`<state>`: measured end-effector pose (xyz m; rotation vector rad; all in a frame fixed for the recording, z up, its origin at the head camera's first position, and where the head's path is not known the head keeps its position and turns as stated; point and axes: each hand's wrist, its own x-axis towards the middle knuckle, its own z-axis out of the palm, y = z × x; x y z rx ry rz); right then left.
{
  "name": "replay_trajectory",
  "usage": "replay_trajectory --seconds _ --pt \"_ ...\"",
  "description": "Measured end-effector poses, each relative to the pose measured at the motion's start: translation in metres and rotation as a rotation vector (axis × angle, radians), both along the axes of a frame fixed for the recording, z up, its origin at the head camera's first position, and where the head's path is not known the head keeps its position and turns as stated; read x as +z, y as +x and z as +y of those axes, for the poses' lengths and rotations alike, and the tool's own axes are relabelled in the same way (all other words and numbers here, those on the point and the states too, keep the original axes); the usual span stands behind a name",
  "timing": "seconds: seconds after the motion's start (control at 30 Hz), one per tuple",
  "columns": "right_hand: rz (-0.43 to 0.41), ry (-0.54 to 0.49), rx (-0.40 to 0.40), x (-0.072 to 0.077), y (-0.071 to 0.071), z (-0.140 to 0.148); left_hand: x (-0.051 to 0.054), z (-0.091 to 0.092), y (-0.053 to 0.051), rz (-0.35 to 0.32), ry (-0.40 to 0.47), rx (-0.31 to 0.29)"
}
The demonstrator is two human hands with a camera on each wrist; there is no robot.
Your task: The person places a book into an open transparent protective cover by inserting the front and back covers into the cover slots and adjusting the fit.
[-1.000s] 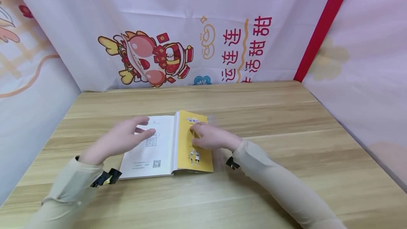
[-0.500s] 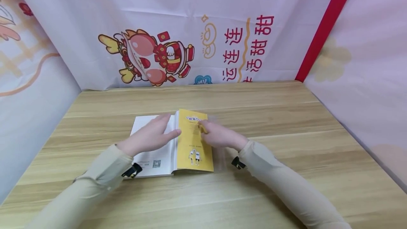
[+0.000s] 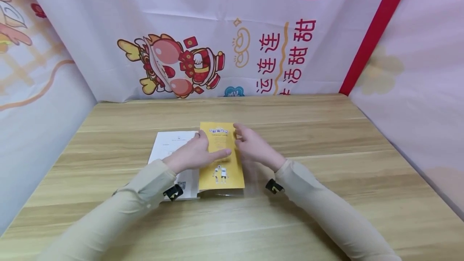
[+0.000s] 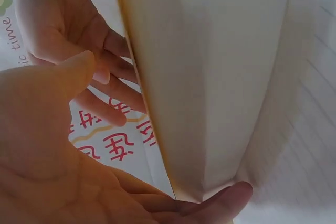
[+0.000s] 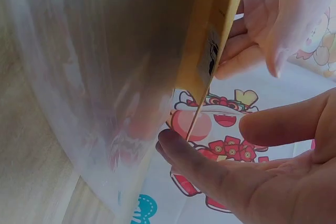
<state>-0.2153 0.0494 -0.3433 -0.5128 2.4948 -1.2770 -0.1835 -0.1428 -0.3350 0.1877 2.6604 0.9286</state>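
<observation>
A book lies on the wooden table, its white page (image 3: 164, 144) to the left and its yellow cover flap (image 3: 210, 178) raised on the right. My left hand (image 3: 195, 152) reaches across the spine, fingertips at the flap's far end and thumb apart, above the yellow face. At the flap's right edge is my right hand (image 3: 255, 144), fingers extended. In the right wrist view its fingertips (image 5: 176, 142) touch or nearly touch the far corner, thumb apart. Clear plastic film (image 5: 79, 103) hangs behind the flap. The left wrist view shows the flap's pale inner side (image 4: 199, 77).
The wood-grain table (image 3: 290, 220) extends on all sides of the book. White printed cloth (image 3: 308, 71) with red lettering and a cartoon figure hangs behind its far edge. More cloth hangs at left and right.
My left hand has moved right, from above the white page to across the yellow flap. My right hand has shifted from on the flap to its right edge, and the flap stands turned slightly.
</observation>
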Motion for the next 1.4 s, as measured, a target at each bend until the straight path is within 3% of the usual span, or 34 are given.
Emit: replay_trajectory --seconds 0.23,0.33,0.6,0.8,0.87,0.93,1.03,1.1,1.23,1.4 --pt "0.055 0.010 0.010 0.004 0.001 0.000 0.003 0.012 0.001 0.021 -0.175 0.034" --pt "0.033 -0.019 -0.014 0.007 0.002 -0.001 0.004 0.021 0.000 0.033 -0.220 0.046" --pt "-0.053 -0.096 -0.055 0.010 -0.001 0.002 0.000 0.038 0.000 0.023 -0.268 0.097" --pt "-0.082 -0.151 -0.005 0.011 -0.010 0.010 0.000 0.043 -0.001 0.035 -0.286 0.113" --pt "-0.047 -0.074 0.030 0.011 -0.013 0.014 0.000 0.043 0.000 0.026 -0.286 0.114" --pt "0.017 0.086 0.073 0.011 -0.014 0.018 0.000 0.043 0.000 0.016 -0.285 0.114" --pt "0.112 0.341 0.186 0.006 -0.016 0.023 0.000 0.041 0.001 0.000 -0.286 0.113" --pt "0.127 0.461 0.278 0.001 -0.015 0.023 0.000 0.040 0.002 -0.012 -0.288 0.107" --pt "0.086 0.567 0.385 -0.007 -0.007 0.021 0.003 0.037 0.006 -0.039 -0.311 0.088" --pt "0.077 0.684 0.368 -0.010 -0.001 0.020 0.010 0.027 0.006 -0.069 -0.328 0.064"
